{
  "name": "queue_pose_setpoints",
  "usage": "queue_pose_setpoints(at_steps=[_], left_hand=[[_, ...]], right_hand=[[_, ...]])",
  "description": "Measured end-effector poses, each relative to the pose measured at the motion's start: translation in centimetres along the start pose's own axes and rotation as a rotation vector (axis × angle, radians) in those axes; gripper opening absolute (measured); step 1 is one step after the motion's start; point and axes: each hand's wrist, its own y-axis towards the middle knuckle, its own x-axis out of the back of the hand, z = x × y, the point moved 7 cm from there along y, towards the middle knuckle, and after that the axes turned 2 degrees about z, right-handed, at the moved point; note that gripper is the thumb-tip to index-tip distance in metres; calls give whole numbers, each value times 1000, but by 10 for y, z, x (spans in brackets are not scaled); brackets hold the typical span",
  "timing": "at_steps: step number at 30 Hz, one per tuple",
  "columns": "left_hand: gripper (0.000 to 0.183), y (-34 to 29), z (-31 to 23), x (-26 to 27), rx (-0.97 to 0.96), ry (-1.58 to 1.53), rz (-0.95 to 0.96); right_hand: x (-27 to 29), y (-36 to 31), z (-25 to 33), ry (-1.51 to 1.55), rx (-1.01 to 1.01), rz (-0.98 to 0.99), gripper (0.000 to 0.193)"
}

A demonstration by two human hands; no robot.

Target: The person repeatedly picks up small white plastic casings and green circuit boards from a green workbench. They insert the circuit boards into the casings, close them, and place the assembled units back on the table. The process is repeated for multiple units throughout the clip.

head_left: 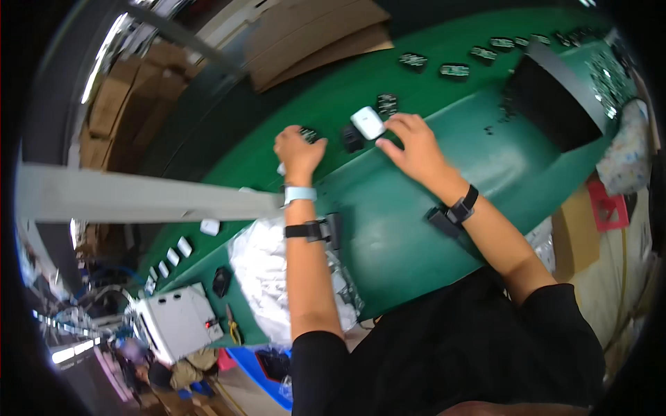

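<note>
A cluttered workshop surrounds a green tabletop (388, 243), with a darker green strip (333, 100) along its far side, where a white case (368, 123) lies between the hands. Right of the case stands a large black bin (548, 104); a plastic bag (267, 284) of white stuff sits to its lower left. The left hand (300, 156), left of the case, curls over a dark board (308, 134); whether its grip is clamped, I cannot tell. The right hand (416, 152) has thumb and fingers at the case's right edge, the pinch uncertain. Small white pieces (184, 246) line up lower left of the case, apparently done; bare boards (455, 70) to its upper right seem left to do. A black block (352, 139) is just beside the case.
</note>
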Motion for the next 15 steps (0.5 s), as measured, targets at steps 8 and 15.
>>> queue_pose_setpoints(at_steps=[8,15], left_hand=[[65,11,2,-16,19,-20,197],[66,-58,-57,24,125,-1076,238]], right_hand=[[111,-53,-86,-21,-305,-45,11],[162,-72,-140,-114,-435,-49,15]])
